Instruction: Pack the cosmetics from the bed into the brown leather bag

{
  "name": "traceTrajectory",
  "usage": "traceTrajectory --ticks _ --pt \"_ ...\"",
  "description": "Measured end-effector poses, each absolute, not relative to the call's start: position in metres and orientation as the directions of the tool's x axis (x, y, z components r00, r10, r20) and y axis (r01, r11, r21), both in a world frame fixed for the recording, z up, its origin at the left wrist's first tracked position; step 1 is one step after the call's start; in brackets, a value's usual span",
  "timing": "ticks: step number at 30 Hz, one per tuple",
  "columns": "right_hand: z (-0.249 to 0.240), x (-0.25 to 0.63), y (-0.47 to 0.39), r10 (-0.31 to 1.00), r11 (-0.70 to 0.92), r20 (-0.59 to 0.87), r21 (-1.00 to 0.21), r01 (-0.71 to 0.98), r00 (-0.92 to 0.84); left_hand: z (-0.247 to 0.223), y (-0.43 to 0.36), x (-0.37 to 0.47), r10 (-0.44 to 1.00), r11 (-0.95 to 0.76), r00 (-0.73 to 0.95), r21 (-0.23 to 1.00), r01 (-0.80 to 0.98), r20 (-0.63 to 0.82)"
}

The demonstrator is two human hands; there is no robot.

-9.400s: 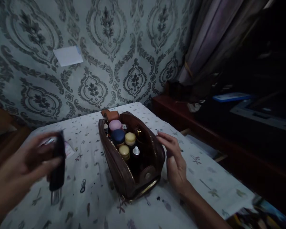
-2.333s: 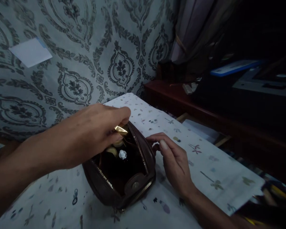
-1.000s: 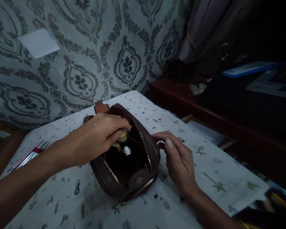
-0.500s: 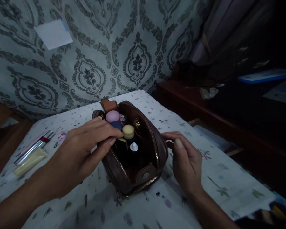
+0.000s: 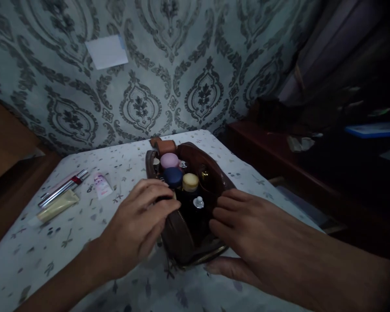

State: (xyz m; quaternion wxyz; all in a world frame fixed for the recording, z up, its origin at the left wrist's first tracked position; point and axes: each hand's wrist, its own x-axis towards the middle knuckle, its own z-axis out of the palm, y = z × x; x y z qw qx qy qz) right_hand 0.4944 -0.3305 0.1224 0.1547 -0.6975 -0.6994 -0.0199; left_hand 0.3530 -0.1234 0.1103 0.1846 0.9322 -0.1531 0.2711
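A dark brown zip-up toiletry bag [image 5: 179,242] stands unzipped on the cloth. Inside it are a pink round lid [image 5: 169,161], a dark blue lid [image 5: 173,177], a cream-coloured lid [image 5: 190,182] and a bottle with a clear white tip [image 5: 199,202]. My left hand [image 5: 139,221] is closed over the bag's left edge, fingertips inside the opening. Across its right edge lies my right hand [image 5: 247,229], fingers hooked in and thumb low on the outside near the front corner. The bag's lower inside is too dark to make out.
On the patterned tablecloth [image 5: 94,234] at left lie a cream tube [image 5: 58,206], a silver tube with a red band [image 5: 63,189] and a small pink tube [image 5: 102,185]. A patterned wall rises behind. Dark red furniture [image 5: 247,143] stands at right.
My right hand has moved from outside the bag's right side onto its edge, fingers over the rim. My left hand has drawn back from the lids to the left edge. The view has shifted left.
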Motion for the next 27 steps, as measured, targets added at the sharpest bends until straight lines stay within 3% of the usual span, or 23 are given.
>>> traceTrajectory --ticks 3,6,10,13,20,24,27 --pt "0.125 0.494 -0.321 0.997 0.023 0.07 -0.153 0.988 -0.012 0.105 -0.124 0.352 -0.204 -0.881 0.773 0.232 -0.412 0.601" --pt "0.135 0.493 -0.307 0.976 0.028 -0.213 -0.072 0.997 -0.043 0.1 -0.124 0.351 -0.184 -0.884 0.764 0.236 -0.404 0.619" --pt "0.153 0.486 -0.278 0.798 0.058 -0.602 0.116 0.992 0.024 0.1 -0.123 0.349 -0.19 -0.883 0.739 0.216 -0.417 0.647" --pt "0.161 0.48 -0.259 0.676 0.058 -0.734 0.137 0.989 0.062 0.101 -0.121 0.348 -0.211 -0.883 0.743 0.201 -0.424 0.635" --pt "0.164 0.472 -0.245 0.616 0.014 -0.78 0.15 0.989 0.109 0.097 -0.116 0.346 -0.223 -0.877 0.715 0.184 -0.444 0.663" --pt "0.148 0.488 -0.264 0.724 0.043 -0.685 0.168 0.985 0.085 0.092 -0.115 0.345 -0.205 -0.866 0.68 0.193 -0.461 0.705" --pt "0.111 0.505 -0.282 0.838 -0.004 -0.543 0.083 0.997 0.049 0.09 -0.115 0.344 -0.186 -0.884 0.692 0.189 -0.428 0.698"
